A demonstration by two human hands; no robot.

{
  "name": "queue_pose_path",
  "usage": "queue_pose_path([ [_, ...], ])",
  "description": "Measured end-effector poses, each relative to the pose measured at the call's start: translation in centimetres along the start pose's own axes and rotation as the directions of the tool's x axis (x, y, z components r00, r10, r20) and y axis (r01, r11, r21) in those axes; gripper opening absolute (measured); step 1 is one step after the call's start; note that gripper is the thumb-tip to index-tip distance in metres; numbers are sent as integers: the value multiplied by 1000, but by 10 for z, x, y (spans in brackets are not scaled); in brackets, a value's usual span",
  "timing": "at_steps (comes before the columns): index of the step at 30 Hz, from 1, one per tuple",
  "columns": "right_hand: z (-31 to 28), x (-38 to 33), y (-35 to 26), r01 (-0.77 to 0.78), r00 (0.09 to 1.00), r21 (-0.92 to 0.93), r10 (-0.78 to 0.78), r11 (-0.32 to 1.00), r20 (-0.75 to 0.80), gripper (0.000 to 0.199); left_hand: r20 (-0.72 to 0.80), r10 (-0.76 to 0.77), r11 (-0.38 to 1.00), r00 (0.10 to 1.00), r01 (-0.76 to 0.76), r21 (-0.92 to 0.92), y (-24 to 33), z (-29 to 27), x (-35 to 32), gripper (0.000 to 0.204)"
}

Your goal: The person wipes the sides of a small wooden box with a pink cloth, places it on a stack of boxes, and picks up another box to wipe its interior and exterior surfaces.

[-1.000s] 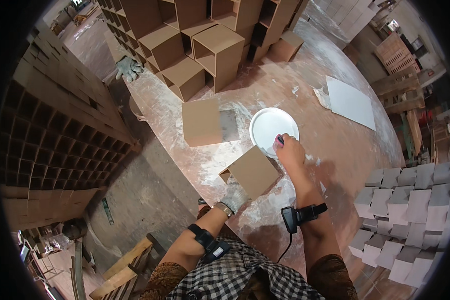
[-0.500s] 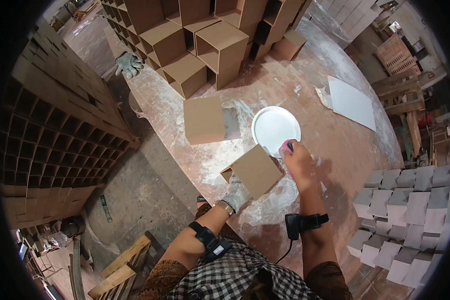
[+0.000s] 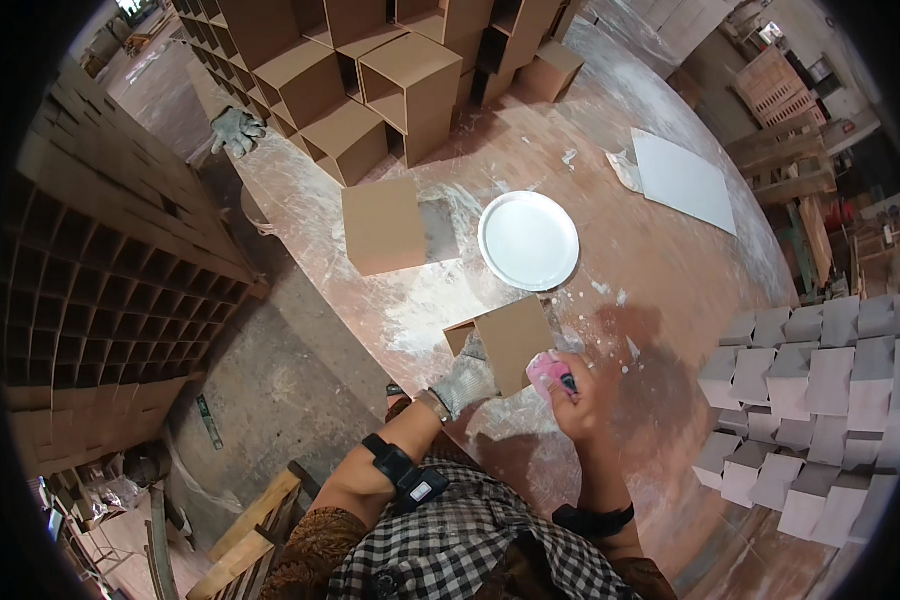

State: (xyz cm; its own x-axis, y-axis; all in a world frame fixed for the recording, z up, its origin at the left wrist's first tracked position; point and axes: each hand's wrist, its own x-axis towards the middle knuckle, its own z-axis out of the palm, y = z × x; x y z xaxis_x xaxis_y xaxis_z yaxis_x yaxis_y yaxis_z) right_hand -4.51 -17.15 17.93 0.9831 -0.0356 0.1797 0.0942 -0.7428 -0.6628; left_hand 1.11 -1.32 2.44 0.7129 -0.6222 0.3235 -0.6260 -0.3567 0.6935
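Note:
My left hand (image 3: 467,384), in a pale knitted glove, holds a small brown cardboard box (image 3: 519,335) by its open end, with the fingers partly hidden inside. Bare, my right hand (image 3: 576,392) is closed around a pink pad with a dark part (image 3: 544,371). The pad is at the near right edge of the box and seems to touch it. Just beyond the box lies a round white plate or lid (image 3: 528,241) with a wet-looking white surface. Another brown box (image 3: 382,228) stands to its left.
Open brown boxes (image 3: 407,75) are stacked at the far side of the table (image 3: 610,230). A grey glove (image 3: 236,132) lies at its left edge, a white sheet (image 3: 682,180) at the right. Whitish boxes (image 3: 800,400) are piled right; a tall stack of brown boxes (image 3: 100,270) stands left.
My right hand has come back from the round white plate toward me, bringing the pink pad to the box's right side. The box has turned slightly in my left hand. The whole view has shifted.

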Motion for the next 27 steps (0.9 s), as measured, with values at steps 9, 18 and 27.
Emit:
queue_pose_path([
  [9, 20, 32, 21, -20, 998, -30, 18, 999, -66, 30, 173, -250, 691, 953, 301, -657, -5, 16, 0, 42],
  [18, 10, 20, 21, 67, 995, -127, -57, 990, 79, 31, 83, -83, 985, 993, 95, -142, -14, -5, -20, 38],
  [27, 13, 23, 15, 415, 855, -4, -388, 910, 343, 40, 192, -261, 730, 946, 324, -602, -35, 14, -39, 37],
])
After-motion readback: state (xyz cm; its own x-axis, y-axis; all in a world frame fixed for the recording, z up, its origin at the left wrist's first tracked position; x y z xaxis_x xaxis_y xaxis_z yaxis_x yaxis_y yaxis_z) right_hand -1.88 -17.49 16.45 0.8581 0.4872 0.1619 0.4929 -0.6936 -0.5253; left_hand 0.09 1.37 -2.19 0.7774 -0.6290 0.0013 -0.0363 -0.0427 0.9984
